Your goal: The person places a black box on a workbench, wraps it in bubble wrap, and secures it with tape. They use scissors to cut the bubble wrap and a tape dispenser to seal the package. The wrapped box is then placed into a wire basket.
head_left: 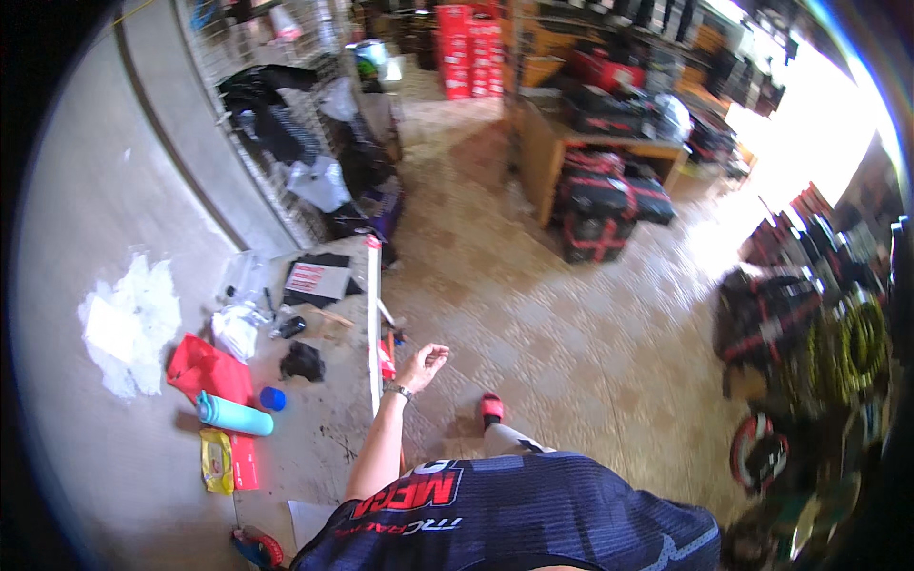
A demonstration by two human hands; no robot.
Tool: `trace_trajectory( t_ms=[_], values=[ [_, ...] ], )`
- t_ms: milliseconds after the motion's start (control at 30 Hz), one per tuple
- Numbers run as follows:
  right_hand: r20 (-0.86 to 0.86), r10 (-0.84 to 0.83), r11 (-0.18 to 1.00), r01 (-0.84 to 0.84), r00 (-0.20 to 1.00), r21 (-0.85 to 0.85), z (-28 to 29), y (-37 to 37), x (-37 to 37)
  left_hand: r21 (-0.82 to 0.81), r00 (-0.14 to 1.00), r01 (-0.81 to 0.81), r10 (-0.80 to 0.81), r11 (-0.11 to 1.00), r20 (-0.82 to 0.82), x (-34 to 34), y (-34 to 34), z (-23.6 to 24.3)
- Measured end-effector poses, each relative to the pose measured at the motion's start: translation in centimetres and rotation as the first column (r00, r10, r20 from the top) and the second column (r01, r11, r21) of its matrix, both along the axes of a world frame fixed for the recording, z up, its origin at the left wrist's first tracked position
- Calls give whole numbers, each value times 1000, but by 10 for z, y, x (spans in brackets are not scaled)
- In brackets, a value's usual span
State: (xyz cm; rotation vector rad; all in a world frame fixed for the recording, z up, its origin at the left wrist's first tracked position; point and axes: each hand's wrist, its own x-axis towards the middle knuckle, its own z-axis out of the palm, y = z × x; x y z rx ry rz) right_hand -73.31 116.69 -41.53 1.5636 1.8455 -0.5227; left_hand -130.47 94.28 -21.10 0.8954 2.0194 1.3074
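My left hand (pixel 422 368) is held out past the edge of a long worktop, above the tiled floor. Its fingers are loosely bent and slightly apart, with nothing visible in them. A watch or bracelet (pixel 398 389) circles that wrist. Nearest to the hand is the worktop's pale edge strip (pixel 374 319), with small red and orange items (pixel 387 357) just below it. My right hand is out of the picture. On the worktop lie a teal bottle (pixel 234 414), a blue cap (pixel 272 399), a red bag (pixel 211 369), a yellow packet (pixel 217 461) and a crumpled black cloth (pixel 303 362).
Patterned floor tiles (pixel 571 357) stretch ahead. A wooden counter (pixel 545 181) carries goods, with black-and-red bags (pixel 600 205) beneath. More bags (pixel 766 309) and yellow-green coils (pixel 862 347) line the right side. Red boxes (pixel 469 52) are stacked at the far end, beyond a wire rack (pixel 214 105).
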Motion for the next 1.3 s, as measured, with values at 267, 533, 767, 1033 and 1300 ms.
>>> trace_trajectory(
  t_ms=[267, 533, 767, 1033, 1300],
  values=[
    [-494, 317, 938, -345, 809, 37, 0, 251, -395, 496, 874, -473, 459, 728, 158, -308, 8, 98],
    [-862, 122, 955, -294, 492, -32, 72, 362, -737, 627, 481, -686, 876, 370, 9, -596, 5, 173],
    [-483, 59, 894, -262, 873, -364, 41, 324, -766, 627, -7, -669, 841, 398, -541, -877, 50, 230],
    [-512, 71, 879, -295, 856, -373, 26, 345, -924, 588, -85, -789, 914, 181, -396, -983, 20, 224],
    [-937, -184, 597, -724, 296, -346, 55, 275, -1335, 764, 3, -635, 989, 117, -149, -925, 11, 245]
  ],
)
